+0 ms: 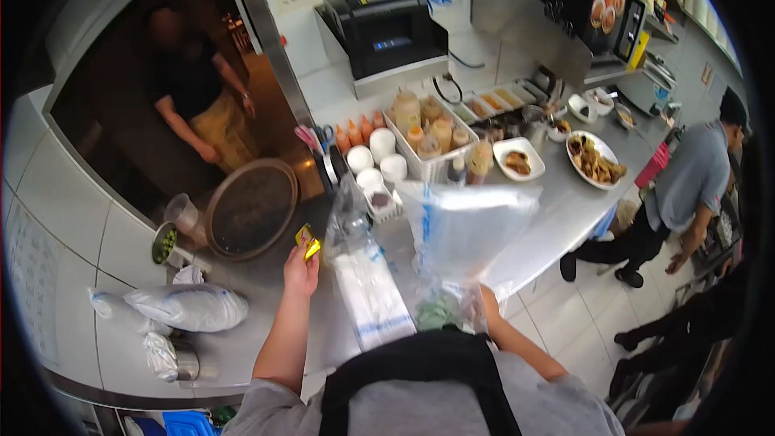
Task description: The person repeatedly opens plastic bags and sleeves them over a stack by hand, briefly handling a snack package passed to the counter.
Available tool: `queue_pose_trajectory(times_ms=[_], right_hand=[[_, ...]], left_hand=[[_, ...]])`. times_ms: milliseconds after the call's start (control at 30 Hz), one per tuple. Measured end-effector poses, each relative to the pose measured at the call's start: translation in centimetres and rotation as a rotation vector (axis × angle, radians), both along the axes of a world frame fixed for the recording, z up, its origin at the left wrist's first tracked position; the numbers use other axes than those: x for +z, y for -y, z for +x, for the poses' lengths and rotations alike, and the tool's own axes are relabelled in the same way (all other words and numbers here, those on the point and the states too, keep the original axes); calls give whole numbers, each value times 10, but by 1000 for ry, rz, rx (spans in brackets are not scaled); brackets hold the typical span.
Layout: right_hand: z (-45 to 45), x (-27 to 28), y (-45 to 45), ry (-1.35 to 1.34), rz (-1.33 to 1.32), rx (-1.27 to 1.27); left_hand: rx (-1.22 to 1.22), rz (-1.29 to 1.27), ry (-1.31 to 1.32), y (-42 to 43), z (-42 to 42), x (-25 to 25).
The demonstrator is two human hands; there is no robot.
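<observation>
My left hand [301, 276] is raised over the counter, its fingers closed on a small shiny yellow packet [312, 249]. My right hand [489, 305] is at the counter's front edge, at the side of a clear plastic bag [471, 300]; its fingers are partly hidden and seem to grip the bag. Something pale green [436, 312] shows beside that bag, close to my body. Between my hands lies a pack of white plastic bags [367, 295] in clear wrap. Beyond my right hand is a stack of clear plastic bags [476, 226] with blue print.
A round brown tray [252, 210] and filled plastic bags [190, 307] are on the left. Behind stand white cups [383, 144], a white basket [428, 163] of sauce bottles and a printer [383, 32]. Food plates [595, 160] sit right. One person [194, 89] stands in the doorway, another [690, 173] at right.
</observation>
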State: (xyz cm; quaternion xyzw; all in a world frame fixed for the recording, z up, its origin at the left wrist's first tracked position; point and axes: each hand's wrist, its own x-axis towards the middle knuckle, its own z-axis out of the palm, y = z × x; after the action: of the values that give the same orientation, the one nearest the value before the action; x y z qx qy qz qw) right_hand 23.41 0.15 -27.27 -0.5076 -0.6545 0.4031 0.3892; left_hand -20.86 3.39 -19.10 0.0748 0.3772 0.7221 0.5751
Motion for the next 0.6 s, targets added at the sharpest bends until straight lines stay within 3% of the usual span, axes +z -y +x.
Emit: queue_pose_trajectory(times_ms=[33,100,167,367,433,533,567,600], right_hand=[[-1,-10,2,-206,-31,-78],[-1,-4,-14,165,231,26],[1,7,-12,231,246,25],[-6,39,-3,282,227,11],[-7,42,-3,249,130,-2],[-2,26,-8,252,189,6],[1,15,-9,250,188,3],[5,1,-9,99,18,20]], left_hand=[[95,-98,-156,-11,-4,8],[198,-193,-307,-30,-17,18],[313,-217,-481,-57,-50,1],[342,-309,-489,-106,-147,-49],[369,-306,-456,-104,-144,-41],[422,-449,-431,-91,-110,-29],[443,-351,-477,-83,-86,-27],[450,-307,-689,-63,-29,13]])
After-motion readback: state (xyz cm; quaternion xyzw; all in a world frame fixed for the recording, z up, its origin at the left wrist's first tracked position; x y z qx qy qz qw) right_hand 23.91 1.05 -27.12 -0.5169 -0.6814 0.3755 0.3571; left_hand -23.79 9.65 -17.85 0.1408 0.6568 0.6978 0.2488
